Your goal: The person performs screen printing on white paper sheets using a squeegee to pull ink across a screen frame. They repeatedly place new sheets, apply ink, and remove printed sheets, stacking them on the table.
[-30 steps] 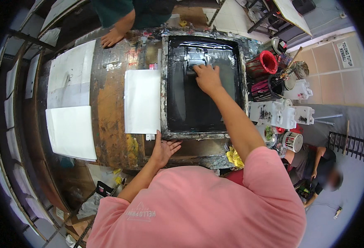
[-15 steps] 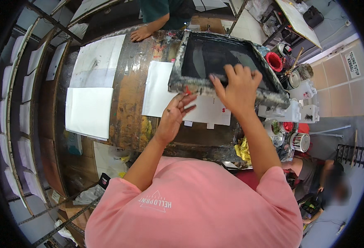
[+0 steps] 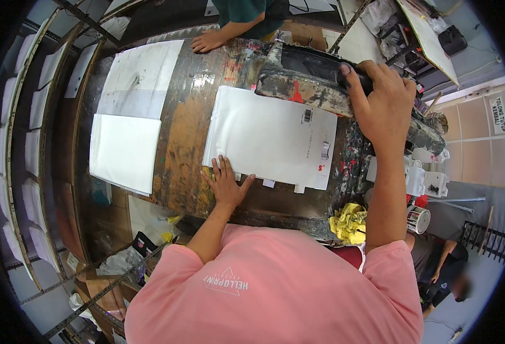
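Pale white and freshly bared, the printed sheet lies on the paint-stained table in front of the person, its upper edge just under the raised frame. A second ago that frame lay flat, with the right hand working inside it; now it tilts up and away, so most of the sheet's face, with its dark marks and a small red one, is open to view and to touch.

The right hand is clasped over the frame's near rail, its thumb smudged dark. The left hand has left the frame's near edge and rests with fingers spread on the sheet's lower left edge, gripping nothing.

Counted: one frame, one printed sheet, though layers at its left side may mean more beneath, and three small white tabs poking out below it. Two white piles sit overlapping at the left; how many sheets each holds cannot be told. One crumpled yellow cloth lies at the right. Two other people are near: one rests a hand on the table's far side, one sits at the lower right.
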Motion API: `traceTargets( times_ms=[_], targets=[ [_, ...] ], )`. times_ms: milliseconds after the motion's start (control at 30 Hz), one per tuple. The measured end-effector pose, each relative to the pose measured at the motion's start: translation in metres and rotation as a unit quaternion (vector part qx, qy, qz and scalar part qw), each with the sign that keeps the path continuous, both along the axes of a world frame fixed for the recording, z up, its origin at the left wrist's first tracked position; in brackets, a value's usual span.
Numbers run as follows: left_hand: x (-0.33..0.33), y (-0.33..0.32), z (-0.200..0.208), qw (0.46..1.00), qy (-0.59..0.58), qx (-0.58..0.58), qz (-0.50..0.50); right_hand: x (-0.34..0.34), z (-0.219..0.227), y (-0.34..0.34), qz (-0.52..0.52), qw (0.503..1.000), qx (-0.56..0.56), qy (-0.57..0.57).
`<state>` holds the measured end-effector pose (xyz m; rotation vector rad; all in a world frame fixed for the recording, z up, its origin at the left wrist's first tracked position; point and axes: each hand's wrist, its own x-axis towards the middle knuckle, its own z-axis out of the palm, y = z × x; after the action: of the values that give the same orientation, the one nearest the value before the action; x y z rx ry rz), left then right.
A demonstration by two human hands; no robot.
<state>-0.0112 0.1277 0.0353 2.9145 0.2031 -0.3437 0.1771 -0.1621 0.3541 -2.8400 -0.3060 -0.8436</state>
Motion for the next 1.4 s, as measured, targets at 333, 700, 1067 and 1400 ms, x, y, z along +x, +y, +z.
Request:
traceTargets(
  times_ms=[333, 700, 1067, 1400],
  targets=[
    [0.033, 0.001, 0.017, 0.993, -0.100, -0.051, 0.029, -0.005, -0.010, 0.002, 0.016, 0.998, 0.007, -0.059],
    [0.008, -0.009, 0.036, 0.993, -0.116, 0.012, -0.037, -0.022, -0.028, 0.003, 0.022, 0.997, -0.003, -0.074],
    [0.061, 0.108, 0.095, 0.973, -0.143, 0.124, 0.135, -0.024, -0.031, 0.001, 0.015, 0.998, -0.013, -0.066],
    [0.026, -0.097, -0.024, 0.927, -0.127, -0.143, -0.323, 0.000, -0.017, -0.004, 0.022, 0.998, 0.008, -0.058]
  ],
)
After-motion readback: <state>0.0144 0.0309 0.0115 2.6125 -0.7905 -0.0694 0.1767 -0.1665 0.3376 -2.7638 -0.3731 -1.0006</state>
